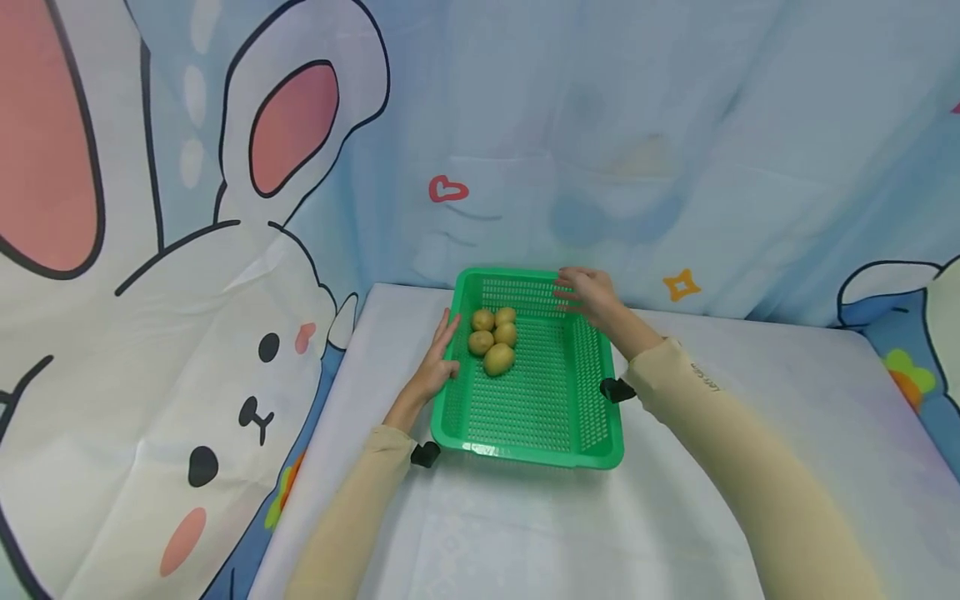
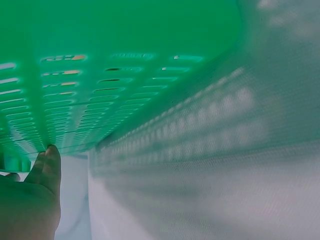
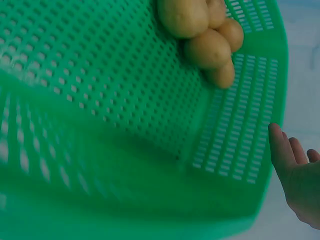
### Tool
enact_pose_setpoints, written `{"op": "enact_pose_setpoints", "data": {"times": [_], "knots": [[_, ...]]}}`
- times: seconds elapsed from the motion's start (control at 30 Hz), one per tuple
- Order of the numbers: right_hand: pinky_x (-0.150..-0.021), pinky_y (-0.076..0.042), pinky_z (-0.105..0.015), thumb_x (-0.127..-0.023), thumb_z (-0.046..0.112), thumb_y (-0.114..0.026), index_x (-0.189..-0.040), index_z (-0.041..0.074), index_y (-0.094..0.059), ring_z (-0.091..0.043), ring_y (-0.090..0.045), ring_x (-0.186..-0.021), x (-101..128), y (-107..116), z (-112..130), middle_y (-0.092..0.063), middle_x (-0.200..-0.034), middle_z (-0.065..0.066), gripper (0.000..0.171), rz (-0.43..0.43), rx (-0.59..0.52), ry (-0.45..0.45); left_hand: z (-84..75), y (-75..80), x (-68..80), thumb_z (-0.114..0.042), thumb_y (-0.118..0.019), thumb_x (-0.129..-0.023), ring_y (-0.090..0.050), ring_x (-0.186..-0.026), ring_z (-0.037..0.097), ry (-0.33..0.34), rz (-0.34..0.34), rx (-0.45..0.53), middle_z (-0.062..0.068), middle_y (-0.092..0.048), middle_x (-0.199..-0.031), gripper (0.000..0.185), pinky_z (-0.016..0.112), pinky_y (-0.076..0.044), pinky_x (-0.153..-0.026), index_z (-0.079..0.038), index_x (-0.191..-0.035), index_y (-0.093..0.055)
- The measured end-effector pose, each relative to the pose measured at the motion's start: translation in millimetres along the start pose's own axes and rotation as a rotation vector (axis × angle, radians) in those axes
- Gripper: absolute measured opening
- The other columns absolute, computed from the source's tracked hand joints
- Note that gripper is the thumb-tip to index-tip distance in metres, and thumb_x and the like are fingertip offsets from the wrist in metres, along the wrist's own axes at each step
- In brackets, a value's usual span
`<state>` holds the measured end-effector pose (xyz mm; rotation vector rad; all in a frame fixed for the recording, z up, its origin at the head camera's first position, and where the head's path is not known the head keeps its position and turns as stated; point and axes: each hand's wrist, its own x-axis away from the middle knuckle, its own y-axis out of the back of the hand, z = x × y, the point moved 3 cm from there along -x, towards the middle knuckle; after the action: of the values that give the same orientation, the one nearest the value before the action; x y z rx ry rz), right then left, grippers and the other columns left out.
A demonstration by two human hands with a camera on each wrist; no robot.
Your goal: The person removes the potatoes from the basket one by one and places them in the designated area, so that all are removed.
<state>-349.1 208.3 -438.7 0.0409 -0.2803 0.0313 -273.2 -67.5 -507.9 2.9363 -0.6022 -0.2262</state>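
Observation:
A green plastic basket (image 1: 525, 457) with slotted sides stands on the white-covered table. Several yellow potatoes (image 1: 498, 359) lie bunched on its floor toward the left and far side; the right wrist view has the same potatoes (image 3: 207, 49) near the slotted wall. My left hand (image 1: 433, 367) is at the basket's left side, fingers fairly straight along the outside and thumb right at the rim. In the left wrist view its fingers (image 2: 50, 167) meet the slotted wall. My right hand (image 1: 590, 293) is at the far right corner, fingers extended over the rim with nothing held.
A white cloth (image 1: 712, 400) covers the table. Behind it hangs a light blue curtain (image 1: 510, 108) with cartoon prints, close to the basket's far edge. A large printed rabbit (image 1: 232, 333) fills the sheet on the left.

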Motion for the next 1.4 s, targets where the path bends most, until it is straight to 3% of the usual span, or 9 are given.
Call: {"op": "enact_pose_setpoints", "data": {"times": [0.17,0.53,0.73,0.93,1.4], "knots": [[-0.106,-0.039,-0.049,-0.103,0.022,-0.047,-0.151,-0.001,-0.032,-0.040,-0.041,-0.136,-6,-21,-16,-0.037,-0.152,-0.025,0.056,-0.018,0.000,-0.037,-18.8,-1.2,5.3,0.017,-0.041,-0.065,0.013,-0.149,0.035,-0.002,0.019,-0.004,0.017,0.013,-0.163,0.097,0.058,-0.007,-0.115,0.003,-0.156,-0.010],[-0.107,-0.037,-0.052,-0.100,0.019,-0.053,-0.147,-0.002,-0.039,-0.043,-0.035,-0.138,-19,-49,-60,-0.036,-0.151,-0.023,0.054,-0.065,0.033,-0.133,-17.2,-3.6,5.8,0.018,-0.041,-0.065,0.012,-0.149,0.035,-0.011,0.001,0.011,0.017,0.012,-0.163,0.098,0.058,-0.007,-0.115,0.002,-0.156,-0.012],[-0.105,-0.039,-0.050,-0.098,0.016,-0.055,-0.146,-0.002,-0.040,-0.041,-0.038,-0.136,-22,-57,-78,-0.034,-0.150,-0.023,0.053,-0.104,-0.006,-0.198,-16.6,-5.2,6.5,0.019,-0.041,-0.066,0.012,-0.149,0.034,-0.013,0.003,0.013,0.015,0.011,-0.164,0.097,0.057,-0.012,-0.115,0.002,-0.156,-0.011],[-0.104,-0.040,-0.050,-0.095,0.010,-0.055,-0.144,-0.005,-0.039,-0.041,-0.038,-0.136,-22,-64,-84,-0.033,-0.148,-0.025,0.054,-0.098,-0.040,-0.196,-16.3,-5.0,7.0,0.019,-0.041,-0.067,0.013,-0.149,0.034,-0.019,0.010,0.007,0.015,0.012,-0.164,0.096,0.055,-0.014,-0.114,0.004,-0.156,-0.011],[-0.100,-0.044,-0.052,-0.091,0.002,-0.061,-0.145,-0.003,-0.039,-0.042,-0.044,-0.133,-19,-79,-84,-0.036,-0.147,-0.028,0.058,-0.100,0.004,-0.149,-14.5,-0.7,6.9,0.019,-0.041,-0.066,0.013,-0.149,0.034,-0.018,0.011,-0.001,0.015,0.012,-0.163,0.096,0.050,-0.022,-0.110,0.003,-0.156,-0.010]]}}
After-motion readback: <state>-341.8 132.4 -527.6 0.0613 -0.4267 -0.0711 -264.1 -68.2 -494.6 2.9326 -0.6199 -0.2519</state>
